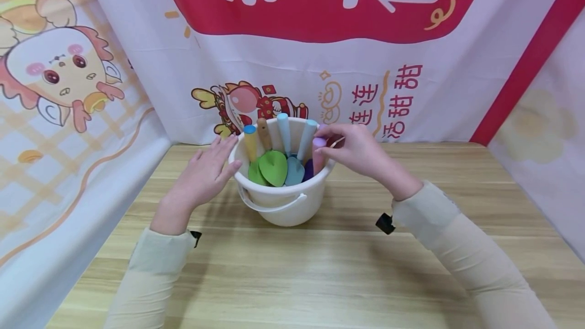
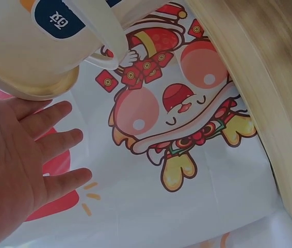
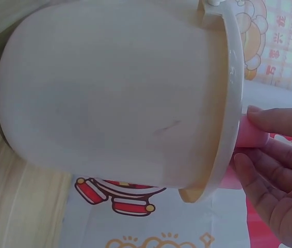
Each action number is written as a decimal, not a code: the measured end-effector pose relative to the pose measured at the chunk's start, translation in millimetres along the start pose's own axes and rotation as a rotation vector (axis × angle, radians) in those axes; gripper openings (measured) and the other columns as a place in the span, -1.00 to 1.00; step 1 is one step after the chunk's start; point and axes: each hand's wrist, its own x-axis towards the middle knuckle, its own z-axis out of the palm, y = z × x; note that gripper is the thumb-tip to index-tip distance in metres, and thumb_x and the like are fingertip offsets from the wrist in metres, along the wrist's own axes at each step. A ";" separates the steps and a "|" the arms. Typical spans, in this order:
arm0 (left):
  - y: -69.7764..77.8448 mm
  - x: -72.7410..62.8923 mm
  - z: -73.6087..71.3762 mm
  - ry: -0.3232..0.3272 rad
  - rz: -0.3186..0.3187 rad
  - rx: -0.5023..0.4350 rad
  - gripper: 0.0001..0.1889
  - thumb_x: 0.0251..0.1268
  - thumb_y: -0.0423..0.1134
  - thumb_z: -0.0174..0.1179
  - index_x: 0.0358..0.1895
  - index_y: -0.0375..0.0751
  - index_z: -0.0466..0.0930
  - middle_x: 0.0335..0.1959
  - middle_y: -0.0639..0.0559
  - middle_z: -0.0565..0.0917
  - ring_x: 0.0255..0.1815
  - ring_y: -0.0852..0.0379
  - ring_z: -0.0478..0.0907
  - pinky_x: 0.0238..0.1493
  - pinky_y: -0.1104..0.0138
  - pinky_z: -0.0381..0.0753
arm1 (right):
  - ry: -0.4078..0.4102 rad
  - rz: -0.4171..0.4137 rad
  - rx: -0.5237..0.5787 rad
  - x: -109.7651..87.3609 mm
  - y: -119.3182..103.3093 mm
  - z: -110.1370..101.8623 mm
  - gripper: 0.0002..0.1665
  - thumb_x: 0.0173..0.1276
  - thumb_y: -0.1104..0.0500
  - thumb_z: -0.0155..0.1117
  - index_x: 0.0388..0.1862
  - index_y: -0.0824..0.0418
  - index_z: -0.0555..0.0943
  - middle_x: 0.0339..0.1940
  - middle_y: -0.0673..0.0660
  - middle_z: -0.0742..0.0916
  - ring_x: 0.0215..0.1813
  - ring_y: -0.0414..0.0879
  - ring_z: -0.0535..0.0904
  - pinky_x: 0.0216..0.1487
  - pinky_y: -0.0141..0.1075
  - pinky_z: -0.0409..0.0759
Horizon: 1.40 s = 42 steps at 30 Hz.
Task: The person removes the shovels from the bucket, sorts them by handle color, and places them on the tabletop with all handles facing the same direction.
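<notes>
A white bucket [image 1: 292,206] stands upright on the table with several handled tools in it. My right hand [image 1: 361,151] is at its right rim, thumb and fingers pinching a pink handle [image 3: 253,132]; the tool's lower end is hidden inside. A second pink handle [image 3: 231,178] shows beside it. My left hand [image 1: 203,174] lies with fingers extended against the left rim, holding nothing. Inside stand a yellow handle [image 1: 250,145] with a blue top, a brown handle [image 1: 263,133], light blue handles [image 1: 284,133], a green leaf-shaped blade [image 1: 273,168] and a blue-grey blade [image 1: 294,170].
The bucket's white carrying handle [image 1: 269,209] hangs down at the front. Under it is a wood-grain table [image 1: 292,278]. Printed cloth [image 1: 283,65] hangs close behind the bucket, with more cloth along both sides.
</notes>
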 end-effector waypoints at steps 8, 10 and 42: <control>0.5 -0.9 -0.2 -0.006 -0.003 -0.005 -0.29 0.68 0.13 -0.24 0.69 -0.12 -0.10 0.68 -0.12 -0.01 0.68 -0.19 -0.25 0.53 -0.32 -0.22 | 0.014 0.003 0.021 -1.3 -1.1 1.0 -0.61 0.37 0.24 0.44 0.16 0.28 0.69 -0.05 0.13 0.78 -0.01 -0.02 0.68 0.03 -0.14 0.71; 0.7 -0.9 -0.1 -0.006 -0.003 -0.008 -0.29 0.68 0.14 -0.24 0.69 -0.11 -0.10 0.68 -0.12 -0.01 0.68 -0.19 -0.25 0.53 -0.31 -0.22 | 0.028 0.001 0.030 -1.5 -1.4 1.5 -0.61 0.37 0.24 0.44 0.16 0.27 0.70 -0.06 0.13 0.78 -0.01 -0.02 0.68 0.04 -0.13 0.71; -0.5 -1.5 0.7 0.006 0.005 -0.011 -0.28 0.68 0.15 -0.23 0.69 -0.12 -0.09 0.67 -0.16 0.03 0.67 -0.20 -0.23 0.52 -0.33 -0.20 | 0.201 -0.035 0.134 -5.8 -3.3 -7.4 -0.59 0.38 0.18 0.47 0.18 0.26 0.70 -0.01 0.18 0.78 -0.01 0.00 0.71 0.03 -0.08 0.71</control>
